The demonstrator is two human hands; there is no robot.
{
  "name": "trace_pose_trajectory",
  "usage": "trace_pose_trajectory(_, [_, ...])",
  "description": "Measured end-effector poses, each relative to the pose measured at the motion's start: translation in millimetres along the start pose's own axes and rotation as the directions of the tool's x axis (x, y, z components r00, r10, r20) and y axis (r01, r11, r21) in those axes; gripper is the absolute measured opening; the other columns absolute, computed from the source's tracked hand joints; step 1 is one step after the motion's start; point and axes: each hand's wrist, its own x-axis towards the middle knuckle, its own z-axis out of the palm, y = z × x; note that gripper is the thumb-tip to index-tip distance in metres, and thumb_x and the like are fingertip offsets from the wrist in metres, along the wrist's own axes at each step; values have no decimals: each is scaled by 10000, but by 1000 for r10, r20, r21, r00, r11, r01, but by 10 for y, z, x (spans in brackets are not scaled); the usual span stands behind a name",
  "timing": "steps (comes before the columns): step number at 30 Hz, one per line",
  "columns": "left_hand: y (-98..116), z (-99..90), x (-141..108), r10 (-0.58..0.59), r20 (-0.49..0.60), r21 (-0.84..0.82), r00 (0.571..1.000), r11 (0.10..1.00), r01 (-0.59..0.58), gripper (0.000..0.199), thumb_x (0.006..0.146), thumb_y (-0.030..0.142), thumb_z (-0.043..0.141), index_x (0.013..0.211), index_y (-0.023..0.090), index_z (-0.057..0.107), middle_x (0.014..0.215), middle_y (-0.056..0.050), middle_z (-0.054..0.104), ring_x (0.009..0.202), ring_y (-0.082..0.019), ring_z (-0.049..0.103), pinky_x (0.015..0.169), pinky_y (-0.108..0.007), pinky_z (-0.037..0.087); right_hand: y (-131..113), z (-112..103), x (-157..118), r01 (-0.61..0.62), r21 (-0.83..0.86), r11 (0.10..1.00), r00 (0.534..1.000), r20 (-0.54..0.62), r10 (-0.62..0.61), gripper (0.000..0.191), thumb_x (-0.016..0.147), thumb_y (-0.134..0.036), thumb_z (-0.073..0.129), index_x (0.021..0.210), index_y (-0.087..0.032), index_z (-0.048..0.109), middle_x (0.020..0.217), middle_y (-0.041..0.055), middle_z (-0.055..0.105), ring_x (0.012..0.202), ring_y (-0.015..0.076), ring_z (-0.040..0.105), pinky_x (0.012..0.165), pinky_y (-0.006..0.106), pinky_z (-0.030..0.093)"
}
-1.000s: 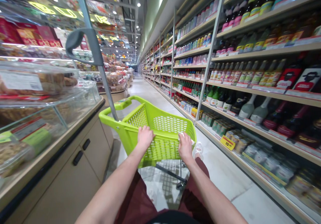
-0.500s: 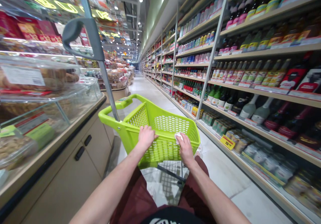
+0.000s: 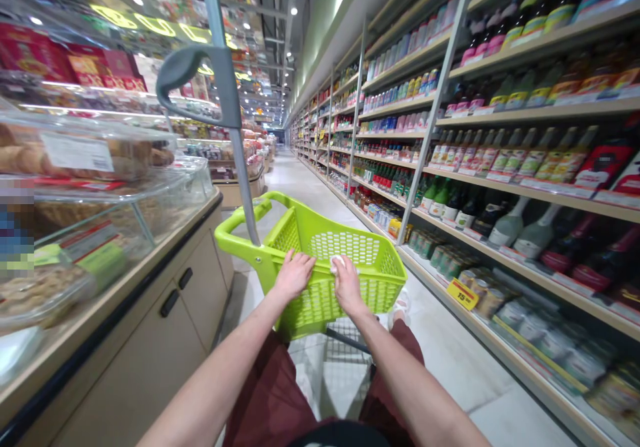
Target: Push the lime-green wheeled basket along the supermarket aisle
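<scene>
A lime-green plastic basket cart with perforated walls stands just in front of my knees. My left hand is closed over its near rim, left of the middle. On the same rim, further right, my right hand pinches a crumpled white cloth or tissue against the edge. From the cart's left end rises a grey metal pole with a dark grey looped handle. No goods show inside the part of the basket in view.
Shelves of bottles and cans run along the right, with a yellow price tag low down. A counter with packed baked goods under clear covers borders the left. The tiled aisle stretches ahead between them.
My right hand has slid left along the rim with the white cloth, closer to my left hand. The cart's pole and the shelves appear further right in the view.
</scene>
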Motion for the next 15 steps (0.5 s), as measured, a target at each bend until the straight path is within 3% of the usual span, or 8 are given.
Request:
trace_pose_trajectory(4, [-69, 5, -72, -38, -31, 21, 999, 999, 38, 339, 807, 181, 354, 1098, 241, 517, 1131, -62, 566, 1138, -203, 422, 1034, -480, 125, -90, 40, 46, 71, 8, 997, 995, 63, -71, 435, 748, -25, 338, 1108, -181, 525, 1155, 110, 456, 1099, 198, 388, 918, 379, 347])
trace_pose_trajectory(8, [-157, 26, -227, -171, -103, 64, 980, 982, 178, 426, 776, 164, 340, 1180, 184, 475, 1291, -104, 430, 1252, -250, 277, 1021, -542, 78, 225, -177, -67, 11, -68, 998, 1000, 26, -9, 450, 724, -10, 343, 1101, -169, 527, 1173, 118, 439, 1105, 210, 385, 930, 413, 332])
trace_pose_trajectory(11, [-206, 36, -317, -203, -122, 68, 972, 975, 212, 466, 765, 159, 329, 1218, 149, 439, 1334, -112, 364, 1277, -252, 218, 1022, -542, 64, 400, -308, -125, -73, -122, 990, 997, -44, 68, 434, 730, -38, 362, 1117, -168, 513, 1167, 117, 440, 1111, 223, 381, 927, 438, 327])
trace_pose_trajectory(15, [-186, 34, -340, -221, -105, 69, 970, 971, 229, 482, 759, 154, 330, 1232, 128, 422, 1332, -119, 365, 1280, -247, 213, 1030, -527, 60, 177, -178, -66, -73, -77, 994, 997, -45, 70, 418, 748, -64, 356, 1126, -169, 500, 1170, 116, 444, 1121, 221, 379, 922, 430, 340])
